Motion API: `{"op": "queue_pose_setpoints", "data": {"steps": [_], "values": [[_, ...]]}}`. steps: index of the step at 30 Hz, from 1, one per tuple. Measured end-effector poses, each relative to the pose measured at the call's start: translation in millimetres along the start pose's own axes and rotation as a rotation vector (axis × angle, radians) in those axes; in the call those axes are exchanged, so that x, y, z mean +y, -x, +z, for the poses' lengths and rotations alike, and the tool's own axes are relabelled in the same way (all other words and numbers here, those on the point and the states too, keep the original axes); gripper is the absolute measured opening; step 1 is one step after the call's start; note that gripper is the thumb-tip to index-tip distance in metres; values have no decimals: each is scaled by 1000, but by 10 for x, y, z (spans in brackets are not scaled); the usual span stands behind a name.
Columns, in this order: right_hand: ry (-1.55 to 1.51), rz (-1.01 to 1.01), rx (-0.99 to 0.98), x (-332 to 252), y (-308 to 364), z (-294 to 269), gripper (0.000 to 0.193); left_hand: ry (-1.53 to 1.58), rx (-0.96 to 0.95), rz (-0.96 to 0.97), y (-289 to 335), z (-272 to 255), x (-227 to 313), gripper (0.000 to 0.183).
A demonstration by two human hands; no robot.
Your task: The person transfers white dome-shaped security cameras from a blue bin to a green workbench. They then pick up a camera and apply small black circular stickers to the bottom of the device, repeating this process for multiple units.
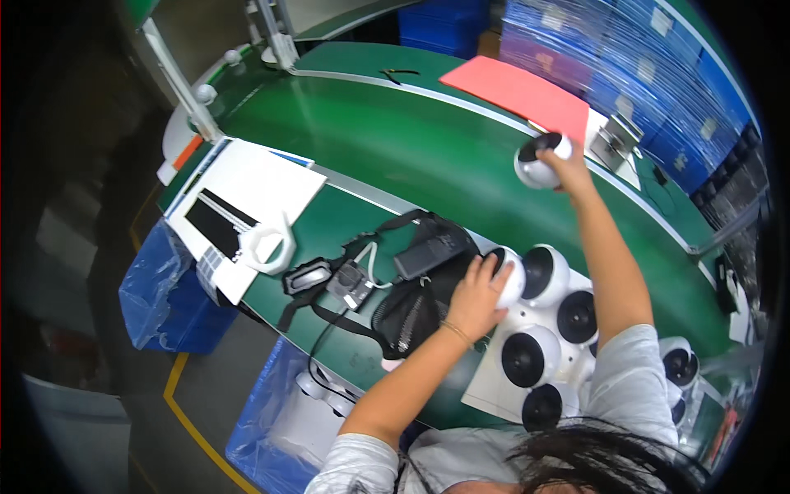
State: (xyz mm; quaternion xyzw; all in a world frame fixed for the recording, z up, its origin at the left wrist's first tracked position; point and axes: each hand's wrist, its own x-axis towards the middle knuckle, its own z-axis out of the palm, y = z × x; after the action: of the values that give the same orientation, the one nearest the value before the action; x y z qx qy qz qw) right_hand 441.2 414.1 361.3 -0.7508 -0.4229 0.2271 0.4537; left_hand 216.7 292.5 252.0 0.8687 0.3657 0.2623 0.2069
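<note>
My right hand (564, 169) reaches out over the green conveyor belt (395, 132), its fingers wrapped round a white ball-shaped device with a black face (535, 170). My left hand (477, 300) is closed on a similar white ball (513, 280) at the corner of a white tray (485, 387). On that tray sit several more white balls with round black faces (524, 358), some turned sideways. My right arm hides part of them. Just left of my left hand lies a black mesh harness (411, 313) with a dark box-shaped pack (428, 253) on it.
A small grey cabled device (351, 284) and a white ring-shaped part (267, 247) lie leftward, near white sheets (271, 177). Beyond the belt are a red sheet (518, 90), a metal fixture (615, 142) and wrapped blue crates (642, 66). Blue lined bins (263, 412) stand below.
</note>
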Motion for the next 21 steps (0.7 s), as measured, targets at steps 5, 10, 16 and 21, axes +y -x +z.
{"op": "queue_pose_setpoints", "data": {"steps": [5,10,16,21], "values": [[-333,-331,-91,-595,987,-762,94,146,267,-60,184,-270,-19,83],[-560,-354,-465,-495,2513,-796,103,440,542,-287,1379,-1197,71,102],[-288,96,-1201,391,4051,340,95,473,939,-727,3565,-1847,-245,97],[4,160,-1345,1229,4879,1587,88,140,884,-1123,5233,-1556,-610,88]]}}
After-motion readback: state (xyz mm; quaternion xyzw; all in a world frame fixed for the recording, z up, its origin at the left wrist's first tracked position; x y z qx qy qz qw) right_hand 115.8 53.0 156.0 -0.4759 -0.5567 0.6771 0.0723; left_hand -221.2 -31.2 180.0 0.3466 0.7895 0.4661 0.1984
